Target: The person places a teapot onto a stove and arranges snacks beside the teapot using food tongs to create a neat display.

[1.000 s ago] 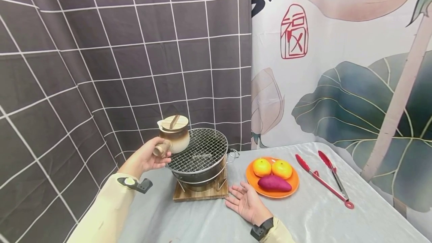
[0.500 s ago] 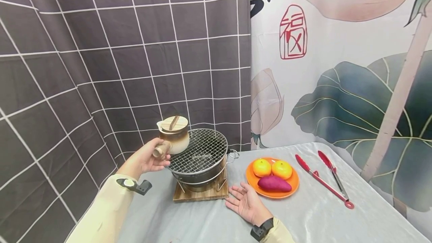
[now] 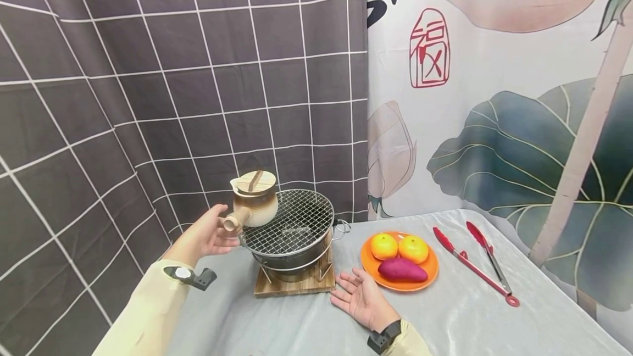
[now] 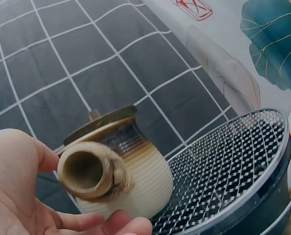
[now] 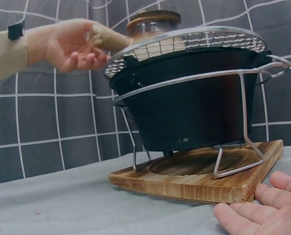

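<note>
A small ceramic side-handled teapot (image 3: pixel 262 207), brown fading to cream with a flat wooden lid (image 3: pixel 256 181), stands on the left part of the round wire grill mesh (image 3: pixel 301 229). Its hollow handle (image 4: pixel 84 171) points toward my left hand (image 3: pixel 205 235). That hand's fingers are spread loosely around the handle, thumb close by on one side and fingers (image 4: pixel 111 223) below it; whether the thumb still touches cannot be told. My right hand (image 3: pixel 363 301) lies palm up on the cloth, fingers loosely extended by the corner of the wooden base (image 5: pixel 243 188), holding nothing.
A black grill pot (image 5: pixel 189 98) sits in a wire stand on the wooden base. To the right, an orange plate (image 3: pixel 430 276) bears two mandarins (image 3: pixel 413 248) and a purple sweet potato (image 3: pixel 403 270). Red-tipped tongs (image 3: pixel 477 271) lie farther right. Curtains hang behind.
My left hand has loosened from the teapot's handle and drawn slightly left, its fingers straighter. The teapot stays in place on the mesh. My right hand has not moved.
</note>
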Available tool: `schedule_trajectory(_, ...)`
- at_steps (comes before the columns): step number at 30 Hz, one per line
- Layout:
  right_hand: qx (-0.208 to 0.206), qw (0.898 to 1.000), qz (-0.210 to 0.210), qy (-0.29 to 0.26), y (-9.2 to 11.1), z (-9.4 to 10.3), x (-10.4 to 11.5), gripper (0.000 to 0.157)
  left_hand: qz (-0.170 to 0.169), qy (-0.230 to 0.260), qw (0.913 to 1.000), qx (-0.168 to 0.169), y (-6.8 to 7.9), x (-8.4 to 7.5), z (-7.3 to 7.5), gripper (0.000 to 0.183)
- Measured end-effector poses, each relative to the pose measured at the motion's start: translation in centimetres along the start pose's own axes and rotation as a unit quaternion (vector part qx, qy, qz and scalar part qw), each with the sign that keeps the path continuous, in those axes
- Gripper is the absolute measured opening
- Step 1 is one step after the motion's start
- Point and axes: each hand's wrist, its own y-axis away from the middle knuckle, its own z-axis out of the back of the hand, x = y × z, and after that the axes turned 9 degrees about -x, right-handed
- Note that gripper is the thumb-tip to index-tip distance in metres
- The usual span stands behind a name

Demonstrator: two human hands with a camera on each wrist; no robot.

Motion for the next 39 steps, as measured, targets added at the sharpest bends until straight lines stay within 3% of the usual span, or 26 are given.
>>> schedule_trajectory(10,-0.003,1.0,-0.006,-0.001,-0.1,-0.1,-0.1,0.071,0.004,0.023,0.9992,-0.032,0.0,2.5,1.7,0.072)
schedule_trajectory(17,0.0,1.0,-0.001,0.003,-0.1,-0.2,0.0,0.071,0.004,0.085,0.9954,-0.044,-0.1,5.2,1.9,0.072)
schedule_trajectory(24,-0.001,1.0,0.004,0.003,0.1,-0.4,0.2,0.07,0.001,0.149,0.9884,-0.031,-0.2,7.5,1.2,0.07)
schedule_trajectory(39,-0.001,1.0,0.0,0.0,0.0,0.0,0.1,0.07,0.002,0.211,0.9767,-0.039,-0.4,12.1,-0.7,0.064)
